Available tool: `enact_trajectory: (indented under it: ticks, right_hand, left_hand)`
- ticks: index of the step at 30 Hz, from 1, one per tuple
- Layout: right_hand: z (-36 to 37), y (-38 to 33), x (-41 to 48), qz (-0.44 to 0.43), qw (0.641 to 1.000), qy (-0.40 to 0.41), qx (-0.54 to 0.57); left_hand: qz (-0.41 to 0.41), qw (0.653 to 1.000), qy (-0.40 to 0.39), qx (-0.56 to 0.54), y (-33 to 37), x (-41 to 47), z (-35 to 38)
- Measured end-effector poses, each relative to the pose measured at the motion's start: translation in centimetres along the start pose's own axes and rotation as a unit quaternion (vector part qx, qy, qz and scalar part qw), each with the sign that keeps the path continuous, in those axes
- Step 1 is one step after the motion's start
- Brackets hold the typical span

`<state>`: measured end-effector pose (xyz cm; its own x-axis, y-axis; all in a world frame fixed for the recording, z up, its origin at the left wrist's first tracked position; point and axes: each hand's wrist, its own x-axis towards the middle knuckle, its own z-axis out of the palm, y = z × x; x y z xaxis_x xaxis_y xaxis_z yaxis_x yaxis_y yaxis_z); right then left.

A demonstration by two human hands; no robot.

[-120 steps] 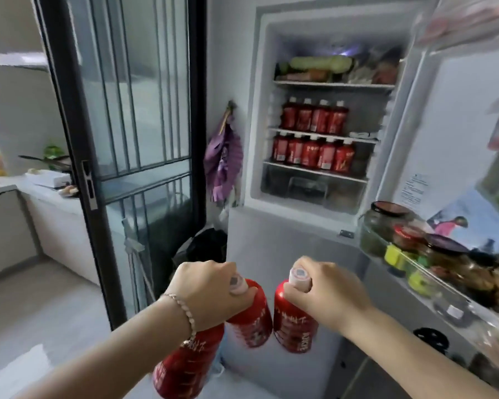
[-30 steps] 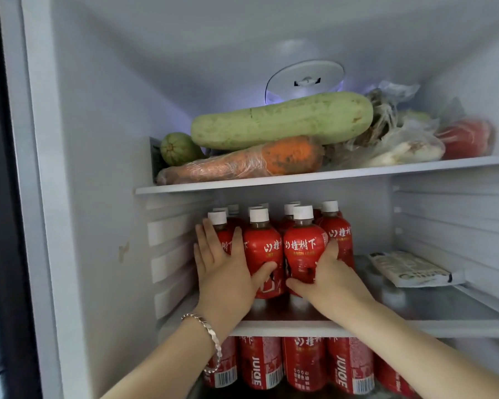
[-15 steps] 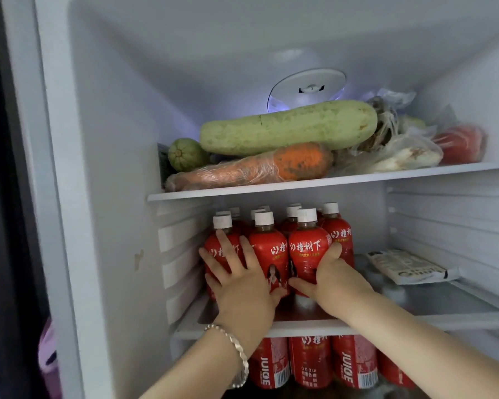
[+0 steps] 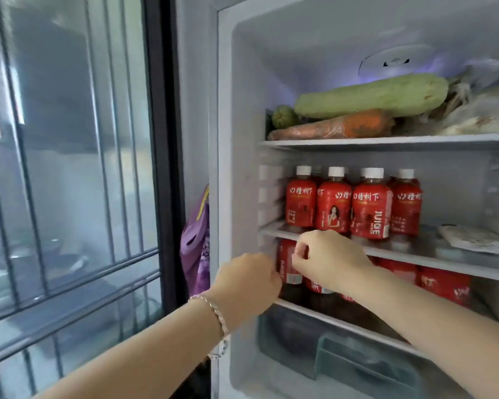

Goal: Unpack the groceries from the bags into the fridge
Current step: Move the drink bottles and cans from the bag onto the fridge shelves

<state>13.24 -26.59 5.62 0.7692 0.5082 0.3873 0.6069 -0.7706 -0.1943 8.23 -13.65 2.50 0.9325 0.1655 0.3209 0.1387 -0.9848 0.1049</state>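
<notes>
While the fridge (image 4: 242, 139) stands open in the head view, both hands hover in front of its left side, level with the edge of the middle shelf (image 4: 444, 262). The left hand (image 4: 247, 286), with a beaded bracelet (image 4: 216, 318) at its wrist, is curled into a loose fist and grasps nothing that shows. The right hand (image 4: 333, 260) is just beside it and a little higher, its fingers bent inward with the tips pinched near each other; nothing is held between them, though motion blur makes the fingertips hard to read.

The red juice bottles (image 4: 355, 205) with white caps stand upright in a tight row at the left of the middle shelf, touching one another, the hands below and in front of them and apart from them. To their right on the same shelf lies a flat pale packet (image 4: 473, 239). More red bottles (image 4: 444, 283) fill the shelf beneath, partly hidden behind the right hand and forearm.

On the top shelf a long pale green gourd (image 4: 372, 95) rests on a wrapped carrot (image 4: 343, 126), with a small round green vegetable (image 4: 284, 117) at the left and plastic-bagged items (image 4: 484, 113) at the right. A clear crisper drawer (image 4: 343, 352) sits at the bottom. Left of the fridge hangs a purple bag (image 4: 196, 249), beside a black-framed glass door (image 4: 162, 139).
</notes>
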Motion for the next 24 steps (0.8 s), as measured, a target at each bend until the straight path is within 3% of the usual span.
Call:
enact_trajectory:
  ticks: [3, 6, 12, 17, 24]
  right_hand:
    - [2.2, -3.8, -1.5, -0.088, 0.988, -0.125, 0.007]
    - [4.7, -9.5, -3.9, -0.187, 0.95, -0.25, -0.014]
    - [8.4, -22.9, -12.7, -0.36, 0.88, -0.31, 0.002]
    - [9.2, -36.2, -25.1, -0.511, 0.806, -0.293, 0.051]
    - [7.9, -54.8, -49.5, -0.66, 0.683, -0.3, 0.095]
  left_hand:
    - [-0.095, 0.993, -0.066, 0.01, -3.9, -4.9, -0.6]
    - [-0.186, 0.977, -0.107, 0.007, -8.1, -11.3, -1.8]
    - [-0.341, 0.935, -0.088, 0.042, -14.3, -28.0, -4.7]
    - [-0.499, 0.862, -0.064, 0.056, -17.3, -47.8, -7.5]
    - [-0.702, 0.71, -0.031, 0.045, -15.6, -80.8, -13.3]
